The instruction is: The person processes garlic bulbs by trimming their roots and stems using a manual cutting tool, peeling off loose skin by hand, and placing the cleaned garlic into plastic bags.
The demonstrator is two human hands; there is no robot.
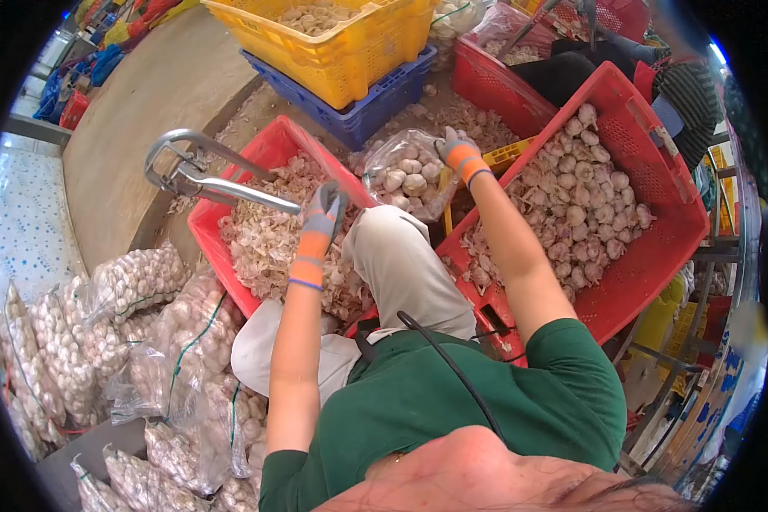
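Observation:
My left hand (324, 207), in a grey and orange glove, is beside the end of a metal lever tool (239, 192). Its fingers are blurred, and I cannot tell whether they grip anything. My right hand (454, 147), gloved alike, is at the upper right edge of a clear plastic bag (375, 158) with garlic bulbs (414, 183) in it. The fingers look curled; what they hold is hidden. Below the lever tool, a red crate (203, 224) holds loose garlic skins (269, 247). Under my right forearm is a larger red crate (648, 277) with many garlic bulbs (576, 213).
A yellow crate (316, 60) sits on a blue crate (341, 119) ahead. Filled garlic bags (136, 282) lie at the left. Another red crate (495, 90) and a person in a striped sleeve (700, 98) are at the upper right. Skins litter the floor.

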